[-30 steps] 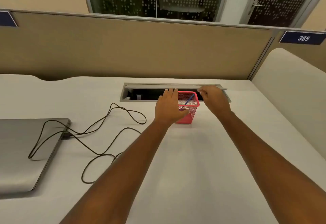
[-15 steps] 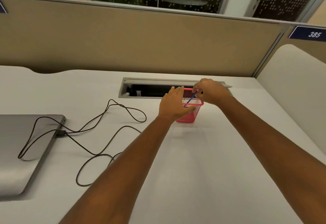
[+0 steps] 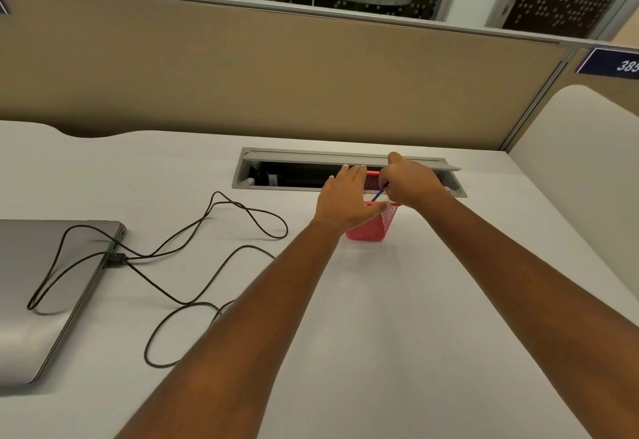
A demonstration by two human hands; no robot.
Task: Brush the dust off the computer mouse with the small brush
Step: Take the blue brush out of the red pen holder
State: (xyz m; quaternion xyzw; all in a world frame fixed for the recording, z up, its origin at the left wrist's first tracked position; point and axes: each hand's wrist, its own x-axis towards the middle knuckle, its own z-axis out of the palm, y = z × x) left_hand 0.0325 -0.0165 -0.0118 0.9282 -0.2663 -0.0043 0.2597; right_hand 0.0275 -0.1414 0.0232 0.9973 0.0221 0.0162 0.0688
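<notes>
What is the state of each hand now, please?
Left hand: open, fingers wrapped on the side of the red mesh cup, steadying it.
Right hand: closed, pinching the thin blue handle that sticks out of the cup.

Soft even light, wide-angle edge bending

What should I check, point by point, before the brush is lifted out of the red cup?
1. Right hand pinches the blue handle: ok, fingers closed on it.
2. Left hand steadies the red mesh cup: ok, it rests against the cup's left side.
3. Cup stands upright on the desk: ok.
4. Handle belongs to the small brush: cannot tell, bristles are hidden in the cup.
5. Mouse ready for brushing: cannot tell, no mouse is in view.
6. Black cable clear of the arms: ok, it lies to the left by the laptop.
</notes>
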